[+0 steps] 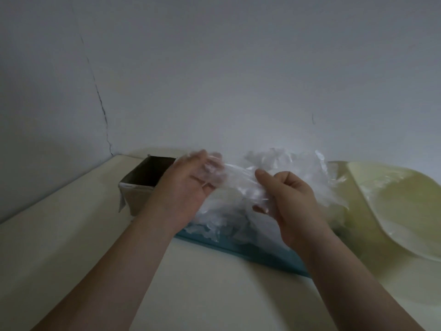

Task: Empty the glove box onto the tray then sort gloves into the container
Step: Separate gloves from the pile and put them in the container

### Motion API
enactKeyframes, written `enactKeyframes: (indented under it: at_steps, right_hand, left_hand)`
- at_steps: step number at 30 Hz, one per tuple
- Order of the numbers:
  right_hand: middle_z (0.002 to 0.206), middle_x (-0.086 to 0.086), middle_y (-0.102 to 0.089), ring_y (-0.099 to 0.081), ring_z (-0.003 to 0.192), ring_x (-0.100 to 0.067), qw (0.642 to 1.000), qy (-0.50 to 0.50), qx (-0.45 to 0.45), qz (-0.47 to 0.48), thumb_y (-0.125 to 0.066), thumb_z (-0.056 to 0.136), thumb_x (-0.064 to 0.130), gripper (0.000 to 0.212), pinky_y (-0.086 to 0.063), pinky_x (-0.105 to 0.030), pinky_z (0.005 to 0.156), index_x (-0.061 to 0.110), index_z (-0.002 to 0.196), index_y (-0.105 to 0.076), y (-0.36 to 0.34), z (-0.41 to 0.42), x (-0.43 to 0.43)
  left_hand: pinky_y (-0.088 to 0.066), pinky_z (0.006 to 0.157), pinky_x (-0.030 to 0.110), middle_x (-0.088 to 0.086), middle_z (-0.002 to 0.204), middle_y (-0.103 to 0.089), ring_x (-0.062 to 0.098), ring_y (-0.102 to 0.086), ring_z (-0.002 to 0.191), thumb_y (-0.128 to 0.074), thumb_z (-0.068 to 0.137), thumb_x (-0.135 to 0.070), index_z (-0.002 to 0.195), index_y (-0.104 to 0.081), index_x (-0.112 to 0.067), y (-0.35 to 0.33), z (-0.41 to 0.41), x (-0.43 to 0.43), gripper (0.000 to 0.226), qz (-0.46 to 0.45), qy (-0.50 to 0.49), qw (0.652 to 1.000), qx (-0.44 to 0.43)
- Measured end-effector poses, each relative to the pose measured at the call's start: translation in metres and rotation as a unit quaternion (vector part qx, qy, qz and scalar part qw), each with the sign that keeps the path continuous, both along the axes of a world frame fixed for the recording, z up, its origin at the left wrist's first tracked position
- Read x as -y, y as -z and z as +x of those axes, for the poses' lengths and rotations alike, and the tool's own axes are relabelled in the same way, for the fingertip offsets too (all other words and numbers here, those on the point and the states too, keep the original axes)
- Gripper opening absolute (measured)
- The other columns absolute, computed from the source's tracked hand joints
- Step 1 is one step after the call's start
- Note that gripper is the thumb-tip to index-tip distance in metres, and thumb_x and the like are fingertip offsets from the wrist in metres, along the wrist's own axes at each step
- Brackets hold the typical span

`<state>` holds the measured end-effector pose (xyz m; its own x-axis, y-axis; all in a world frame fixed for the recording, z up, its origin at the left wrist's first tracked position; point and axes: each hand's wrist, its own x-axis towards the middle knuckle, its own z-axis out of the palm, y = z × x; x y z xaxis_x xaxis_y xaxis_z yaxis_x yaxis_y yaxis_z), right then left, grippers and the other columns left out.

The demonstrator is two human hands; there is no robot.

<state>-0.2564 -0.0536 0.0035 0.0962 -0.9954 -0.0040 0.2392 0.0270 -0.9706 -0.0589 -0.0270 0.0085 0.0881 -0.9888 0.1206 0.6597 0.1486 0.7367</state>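
Gloves (241,212): thin, clear, crinkled plastic film in a loose heap, whitish where the layers overlap. The heap lies on the blue tray (253,255), centre of the cream tabletop (71,247), and rises against the grey wall (214,68).

Glove box (139,187): brown cardboard, top open, dark inside. It stands at the tray's left end, just behind the left hand.

Container (403,211): pale yellow-green, translucent, rounded. It sits right of the tray and is cut off by the right frame edge.

Right hand (290,204): fingers curled, thumb pressed down on a fold of film, grasping the gloves at the top of the heap.

Left hand (188,185): palm turned inward, raised at the heap's left side. Its fingers (211,170) lie behind film and are motion-blurred; cannot tell whether they pinch anything.

Hard to make out:
- Single gloves cannot be told apart in the heap.
- Only the tray's near edge shows; the rest is under film and forearms.
- The box's contents are lost in shadow.
- Whether the film reaching right touches the container is unclear.
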Motion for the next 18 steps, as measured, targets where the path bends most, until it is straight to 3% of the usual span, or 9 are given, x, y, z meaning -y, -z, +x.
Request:
enactKeyframes:
  at_steps: [2, 5, 7, 9, 13, 14, 16, 17, 18]
  right_hand:
    - [0.061, -0.011, -0.055, -0.049, 0.049, -0.022, 0.986, -0.024, -0.162, -0.034, -0.082, 0.087, 0.026, 0.032, -0.047, -0.032, 0.050, 0.011, 0.080, -0.055, 0.001, -0.005, 0.003]
    - [0.063, 0.005, -0.064, -0.057, 0.049, -0.004, 0.894, 0.029, -0.409, -0.180, -0.076, 0.089, 0.046, 0.023, -0.045, -0.019, 0.050, 0.030, 0.100, -0.063, -0.006, -0.011, 0.000]
    - [0.082, 0.009, -0.067, -0.064, 0.070, 0.001, 0.878, 0.129, -0.378, -0.264, -0.069, 0.090, 0.054, 0.031, -0.049, -0.019, 0.062, 0.034, 0.112, -0.061, -0.013, -0.013, -0.004]
    - [0.109, 0.014, -0.066, -0.065, 0.097, 0.000, 0.886, 0.141, -0.319, -0.306, -0.069, 0.088, 0.059, 0.047, -0.053, -0.023, 0.080, 0.032, 0.126, -0.060, -0.017, -0.014, -0.006]
    - [0.134, 0.002, -0.067, -0.066, 0.120, -0.014, 0.962, -0.149, -0.203, -0.111, -0.079, 0.070, 0.073, 0.092, -0.052, -0.037, 0.105, 0.021, 0.143, -0.058, -0.006, -0.012, 0.001]
    - [0.130, -0.007, -0.070, -0.069, 0.116, -0.022, 0.964, -0.211, -0.149, -0.066, -0.082, 0.076, 0.063, 0.081, -0.054, -0.041, 0.103, 0.013, 0.137, -0.063, -0.001, -0.012, 0.004]
    - [0.099, -0.014, -0.076, -0.074, 0.087, -0.024, 0.967, -0.238, -0.081, -0.034, -0.076, 0.091, 0.027, 0.029, -0.061, -0.033, 0.080, 0.004, 0.109, -0.077, 0.005, -0.009, 0.004]
    - [0.081, -0.011, -0.074, -0.070, 0.071, -0.020, 0.972, -0.216, -0.083, -0.027, -0.073, 0.092, 0.015, 0.012, -0.058, -0.027, 0.065, 0.004, 0.094, -0.079, 0.006, -0.008, 0.004]
    - [0.070, -0.008, -0.069, -0.063, 0.060, -0.017, 0.976, -0.187, -0.111, -0.028, -0.073, 0.092, 0.010, 0.010, -0.052, -0.024, 0.056, 0.004, 0.085, -0.078, 0.007, -0.008, 0.004]
  left_hand:
    - [-0.060, 0.091, 0.039, 0.011, 0.111, -0.074, 0.024, -0.073, 0.103, -0.065, 0.093, -0.016, 0.095, -0.063, -0.010, -0.006, 0.015, 0.002, 0.007, -0.035, -0.009, 0.998, -0.051]
    - [-0.062, 0.080, 0.037, 0.020, 0.115, -0.075, 0.032, -0.074, 0.099, -0.059, 0.093, -0.004, 0.080, -0.054, -0.007, -0.009, 0.025, 0.000, 0.014, -0.026, -0.036, 0.996, 0.071]
    - [-0.061, 0.070, 0.035, 0.021, 0.115, -0.075, 0.036, -0.074, 0.096, -0.049, 0.094, 0.000, 0.073, -0.055, -0.007, -0.010, 0.025, -0.006, 0.023, -0.013, 0.003, 0.981, 0.193]
    - [-0.058, 0.062, 0.033, 0.020, 0.111, -0.076, 0.035, -0.075, 0.088, -0.050, 0.091, -0.004, 0.069, -0.069, -0.012, -0.011, 0.022, -0.013, 0.031, -0.013, 0.089, 0.968, 0.235]
    - [-0.057, 0.062, 0.034, 0.022, 0.097, -0.069, 0.031, -0.070, 0.079, -0.062, 0.090, -0.008, 0.074, -0.069, -0.015, -0.012, 0.005, -0.017, 0.020, -0.001, 0.152, 0.962, 0.227]
    - [-0.057, 0.066, 0.036, 0.020, 0.092, -0.068, 0.033, -0.068, 0.079, -0.067, 0.090, -0.010, 0.076, -0.069, -0.014, -0.008, -0.002, -0.015, 0.016, -0.004, 0.121, 0.964, 0.236]
    - [-0.053, 0.068, 0.036, 0.015, 0.087, -0.072, 0.034, -0.067, 0.078, -0.070, 0.095, -0.022, 0.082, -0.071, -0.015, -0.003, -0.011, -0.008, 0.015, 0.027, 0.006, 0.967, 0.253]
    - [-0.055, 0.064, 0.031, 0.011, 0.088, -0.075, 0.029, -0.071, 0.076, -0.063, 0.101, -0.031, 0.087, -0.071, -0.016, 0.004, -0.011, -0.003, 0.022, 0.057, -0.066, 0.951, 0.295]
    - [-0.055, 0.060, 0.025, 0.005, 0.089, -0.075, 0.022, -0.073, 0.076, -0.053, 0.106, -0.040, 0.093, -0.070, -0.020, 0.011, -0.007, 0.002, 0.029, 0.087, -0.155, 0.903, 0.392]
